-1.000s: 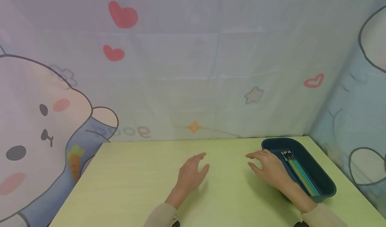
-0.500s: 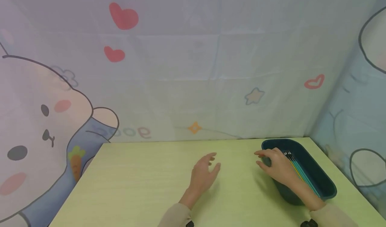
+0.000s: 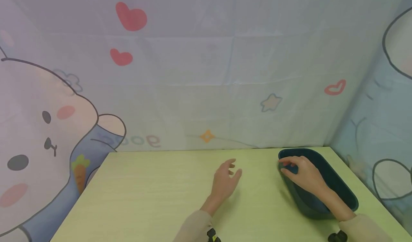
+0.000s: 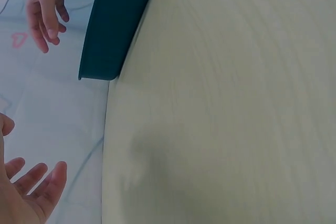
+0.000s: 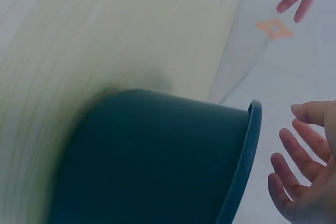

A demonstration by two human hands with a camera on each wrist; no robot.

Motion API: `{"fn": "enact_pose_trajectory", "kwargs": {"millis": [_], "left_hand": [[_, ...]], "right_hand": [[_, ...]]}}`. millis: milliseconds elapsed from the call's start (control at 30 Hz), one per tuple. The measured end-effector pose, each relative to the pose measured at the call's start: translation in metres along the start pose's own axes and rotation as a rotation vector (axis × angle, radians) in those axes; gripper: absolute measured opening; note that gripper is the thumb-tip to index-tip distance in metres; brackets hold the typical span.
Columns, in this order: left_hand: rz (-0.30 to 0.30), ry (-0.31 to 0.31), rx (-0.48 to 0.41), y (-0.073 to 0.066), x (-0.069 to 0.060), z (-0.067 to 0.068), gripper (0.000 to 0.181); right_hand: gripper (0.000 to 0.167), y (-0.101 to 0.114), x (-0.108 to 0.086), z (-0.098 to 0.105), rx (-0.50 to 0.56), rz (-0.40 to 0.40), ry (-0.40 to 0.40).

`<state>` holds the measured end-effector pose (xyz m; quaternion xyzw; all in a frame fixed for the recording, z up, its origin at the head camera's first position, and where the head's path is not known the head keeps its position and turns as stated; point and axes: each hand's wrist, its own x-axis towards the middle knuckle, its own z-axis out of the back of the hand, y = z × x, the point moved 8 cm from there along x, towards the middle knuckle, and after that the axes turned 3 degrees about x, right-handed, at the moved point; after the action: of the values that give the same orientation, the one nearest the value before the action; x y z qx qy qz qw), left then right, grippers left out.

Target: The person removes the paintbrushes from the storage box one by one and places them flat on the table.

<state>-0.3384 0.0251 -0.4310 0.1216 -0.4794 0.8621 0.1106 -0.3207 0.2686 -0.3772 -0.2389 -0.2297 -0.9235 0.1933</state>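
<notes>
Right hand [image 3: 305,174], thumb and fingers apart around nothing, hovers over the dark teal, rounded, plastic-looking bin [image 3: 336,184] on the pale yellow table [image 3: 161,188], where a misjudged descent could knock the bin askew.

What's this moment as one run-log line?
left hand: empty, above table | right hand: empty, over teal bin | teal bin: on table

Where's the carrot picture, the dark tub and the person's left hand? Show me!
Carrot picture [image 3: 80,176]: head view, on its orange body.
Dark tub [image 4: 116,27]: left wrist view, on its outer side wall.
Left hand [image 3: 223,181]: head view, on the back of the hand.
</notes>
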Motion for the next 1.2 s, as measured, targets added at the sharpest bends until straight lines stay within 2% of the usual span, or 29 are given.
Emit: {"fn": "enact_pose_trajectory", "kwargs": {"millis": [367, 567, 867, 1100, 1200], "left_hand": [[0.063, 0.029, -0.093, -0.016, 0.010, -0.027, 0.044], [0.083, -0.003, -0.119, -0.023, 0.018, -0.038, 0.042], [0.129, -0.013, -0.160, -0.031, 0.028, -0.057, 0.041], [0.194, -0.033, -0.228, -0.036, 0.035, -0.067, 0.038], [0.219, -0.034, -0.250, -0.039, 0.035, -0.074, 0.035]], "right_hand": [[0.029, -0.025, 0.004, 0.012, 0.003, -0.016, 0.027], [0.030, -0.035, 0.005, 0.019, 0.033, -0.003, 0.031], [0.030, -0.052, 0.013, 0.019, 0.035, -0.063, 0.057], [0.031, -0.060, 0.017, 0.024, 0.035, -0.071, 0.071], [0.032, -0.067, 0.018, 0.028, 0.046, -0.106, 0.090]]}}
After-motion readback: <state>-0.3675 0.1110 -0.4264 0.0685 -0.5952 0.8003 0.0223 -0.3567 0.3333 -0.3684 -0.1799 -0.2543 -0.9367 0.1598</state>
